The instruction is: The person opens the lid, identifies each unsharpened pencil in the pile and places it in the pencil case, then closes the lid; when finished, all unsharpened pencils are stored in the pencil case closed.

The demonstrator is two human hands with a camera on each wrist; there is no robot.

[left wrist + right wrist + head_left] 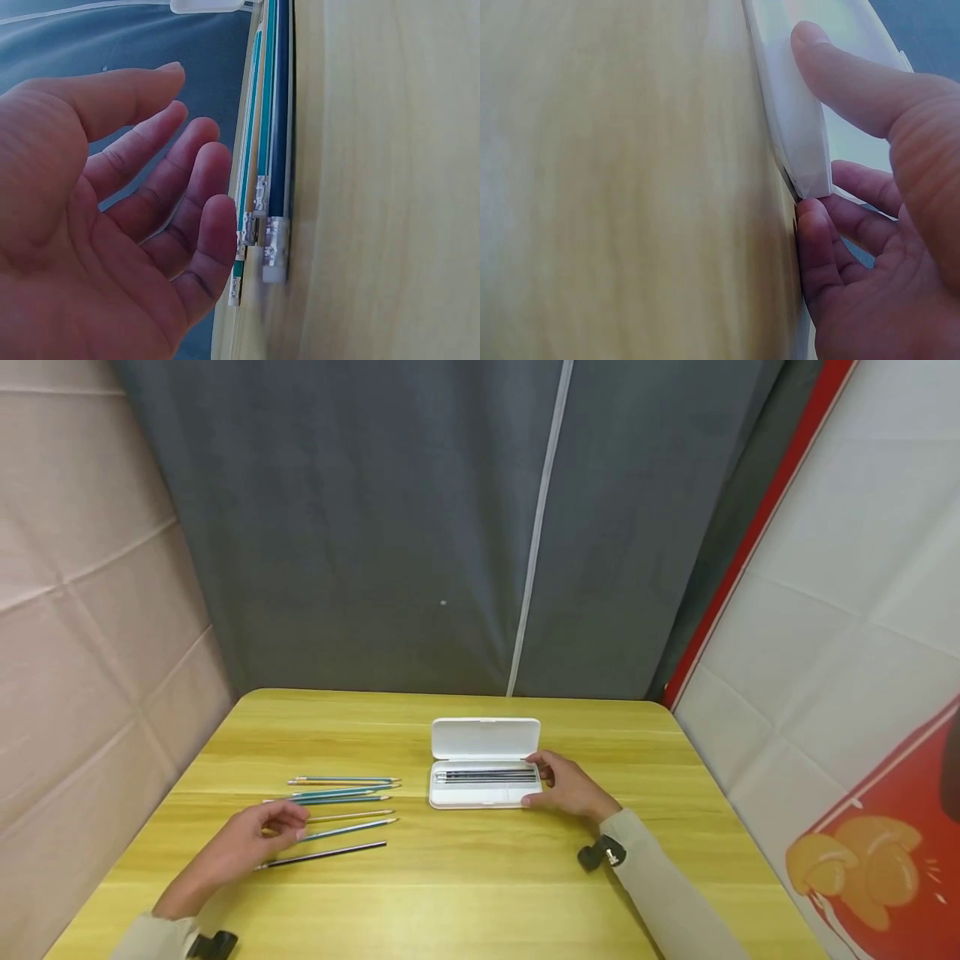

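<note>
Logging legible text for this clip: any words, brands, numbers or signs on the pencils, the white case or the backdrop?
No readable text in any view.
Pencils: barrels show no print that can be made out, in the head view or the left wrist view.
White pencil case: plain, no label visible.
Red and white banner at the right: only an orange graphic, no letters.
</note>
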